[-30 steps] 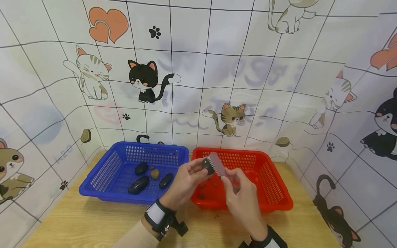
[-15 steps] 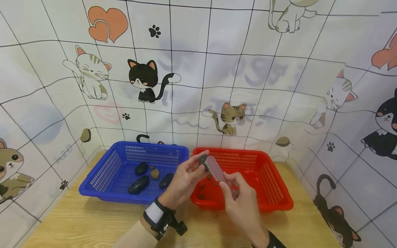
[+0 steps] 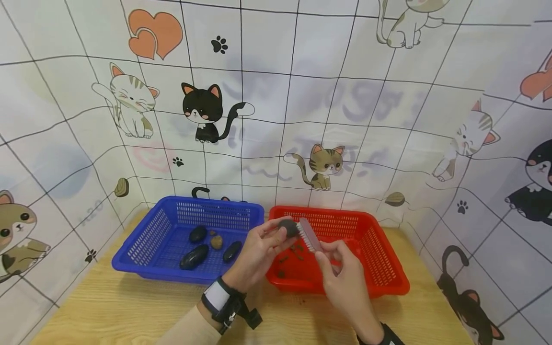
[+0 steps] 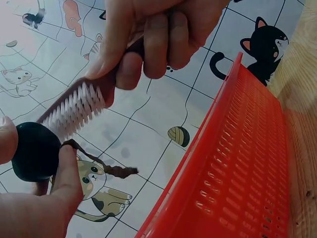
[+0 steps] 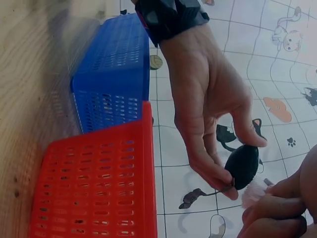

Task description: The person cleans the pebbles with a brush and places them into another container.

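Observation:
My left hand point(image 3: 254, 251) pinches a smooth dark stone point(image 3: 288, 226) above the left side of the red basket. The right hand point(image 3: 345, 278) grips a brush point(image 3: 311, 235) with a mauve back and white bristles. Its bristles point(image 4: 74, 111) meet the stone's edge in the left wrist view. A thin, crumpled brown strip point(image 4: 119, 171) trails from beside a left fingertip. In the right wrist view, the same brown strip point(image 5: 190, 198) dangles below the stone point(image 5: 242, 166).
Under both hands stands the red basket point(image 3: 385, 254), with several brownish bits point(image 3: 297, 254) inside. At left, the blue basket point(image 3: 142, 270) holds several dark stones point(image 3: 194, 257) and a tan stone point(image 3: 216, 242). Both rest on a wooden table point(image 3: 129, 311) before a cat-patterned sheet point(image 3: 267, 110).
The brush has slid down and right, from across the stone to its right edge. More of the stone now shows. My left hand stays almost in place.

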A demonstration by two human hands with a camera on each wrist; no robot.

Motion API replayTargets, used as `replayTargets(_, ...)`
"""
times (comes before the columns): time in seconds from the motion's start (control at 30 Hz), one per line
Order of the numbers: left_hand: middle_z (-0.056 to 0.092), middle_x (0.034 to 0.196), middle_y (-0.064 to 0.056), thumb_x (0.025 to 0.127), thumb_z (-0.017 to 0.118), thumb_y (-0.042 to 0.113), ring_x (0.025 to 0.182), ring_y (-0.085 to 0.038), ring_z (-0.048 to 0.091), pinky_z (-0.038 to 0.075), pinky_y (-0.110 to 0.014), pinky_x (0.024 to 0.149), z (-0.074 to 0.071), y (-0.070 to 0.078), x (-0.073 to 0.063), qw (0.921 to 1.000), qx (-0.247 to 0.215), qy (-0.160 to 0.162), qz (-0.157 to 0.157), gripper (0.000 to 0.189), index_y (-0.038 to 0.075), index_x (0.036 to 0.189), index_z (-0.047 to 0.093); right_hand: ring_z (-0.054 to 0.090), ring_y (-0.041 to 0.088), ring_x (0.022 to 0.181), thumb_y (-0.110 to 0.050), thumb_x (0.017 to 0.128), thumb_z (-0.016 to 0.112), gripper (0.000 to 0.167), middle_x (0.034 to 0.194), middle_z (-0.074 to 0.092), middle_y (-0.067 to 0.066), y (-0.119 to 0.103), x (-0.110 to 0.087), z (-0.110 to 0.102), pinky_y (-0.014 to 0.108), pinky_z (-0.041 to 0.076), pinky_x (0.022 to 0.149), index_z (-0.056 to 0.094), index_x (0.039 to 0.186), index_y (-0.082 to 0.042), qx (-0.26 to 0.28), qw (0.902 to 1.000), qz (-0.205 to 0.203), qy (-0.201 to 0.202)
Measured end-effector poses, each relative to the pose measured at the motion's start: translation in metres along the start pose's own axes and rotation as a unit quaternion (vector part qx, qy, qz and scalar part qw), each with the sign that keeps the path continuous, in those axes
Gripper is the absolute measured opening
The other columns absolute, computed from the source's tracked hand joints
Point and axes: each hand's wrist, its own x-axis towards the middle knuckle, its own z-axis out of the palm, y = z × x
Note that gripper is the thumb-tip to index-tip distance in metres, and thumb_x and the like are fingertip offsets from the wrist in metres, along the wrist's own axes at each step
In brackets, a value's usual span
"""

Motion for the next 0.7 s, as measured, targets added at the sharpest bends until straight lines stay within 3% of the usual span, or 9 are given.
replayTargets(0.17, 0.060, 0.174, -0.022, 0.119, 0.069, 0.023, 0.160, -0.038, 0.064, 0.054, -0.045, 0.129, -0.001, 0.001, 0.000, 0.9999, 0.005, 0.009, -0.005, 0.062, 0.002, 0.173, 0.048, 0.077, 0.014, 0.096, -0.002, 0.107, 0.082, 0.028, 0.116, 0.087, 0.010, -0.005, -0.003, 0.005, 0.022, 0.062, 0.071, 0.069, 0.132, -0.007, 0.015, 0.9987, -0.046, -0.016)
replayTargets(0.27, 0.060, 0.174, -0.022, 0.118, 0.070, 0.026, 0.159, -0.038, 0.065, 0.053, -0.046, 0.130, -0.002, 0.001, 0.000, 0.9999, 0.006, 0.010, -0.006, 0.062, 0.005, 0.173, 0.050, 0.079, 0.019, 0.098, -0.001, 0.107, 0.082, 0.029, 0.118, 0.087, 0.011, -0.007, 0.002, 0.007, 0.026, 0.063, 0.071, 0.068, 0.132, -0.005, 0.006, 0.9971, -0.074, -0.016)
replayTargets(0.4, 0.061, 0.172, -0.024, 0.117, 0.073, 0.027, 0.157, -0.037, 0.067, 0.054, -0.045, 0.130, -0.003, 0.000, 0.000, 0.9998, 0.014, 0.017, -0.004, 0.063, 0.004, 0.171, 0.052, 0.082, 0.025, 0.106, -0.002, 0.109, 0.079, 0.027, 0.123, 0.087, 0.015, -0.006, 0.008, 0.005, 0.026, 0.065, 0.074, 0.069, 0.133, -0.004, -0.009, 0.9985, -0.052, -0.013)
replayTargets(0.53, 0.062, 0.171, -0.023, 0.116, 0.075, 0.025, 0.155, -0.032, 0.069, 0.054, -0.046, 0.130, -0.003, -0.001, 0.000, 0.9995, 0.028, 0.014, 0.000, 0.062, 0.004, 0.170, 0.054, 0.079, 0.021, 0.099, -0.002, 0.109, 0.079, 0.023, 0.128, 0.087, 0.016, -0.006, 0.004, -0.001, 0.025, 0.059, 0.062, 0.072, 0.130, -0.007, -0.008, 0.9996, -0.025, -0.012)
replayTargets(0.63, 0.065, 0.169, -0.019, 0.116, 0.075, 0.023, 0.150, -0.028, 0.072, 0.057, -0.043, 0.129, -0.003, 0.000, -0.001, 0.9986, 0.053, 0.003, 0.008, 0.060, 0.010, 0.171, 0.057, 0.074, 0.017, 0.090, -0.003, 0.107, 0.082, 0.023, 0.133, 0.086, 0.014, -0.008, 0.000, -0.004, 0.026, 0.055, 0.056, 0.073, 0.127, -0.010, -0.008, 0.9987, -0.045, -0.021)
replayTargets(0.7, 0.067, 0.169, -0.018, 0.116, 0.075, 0.020, 0.147, -0.027, 0.073, 0.060, -0.040, 0.126, -0.003, 0.001, -0.002, 0.9973, 0.071, -0.006, 0.017, 0.059, 0.014, 0.172, 0.057, 0.073, 0.014, 0.088, -0.003, 0.106, 0.084, 0.024, 0.137, 0.086, 0.013, -0.010, 0.001, -0.005, 0.026, 0.058, 0.059, 0.073, 0.126, -0.011, -0.015, 0.9968, -0.074, -0.026)
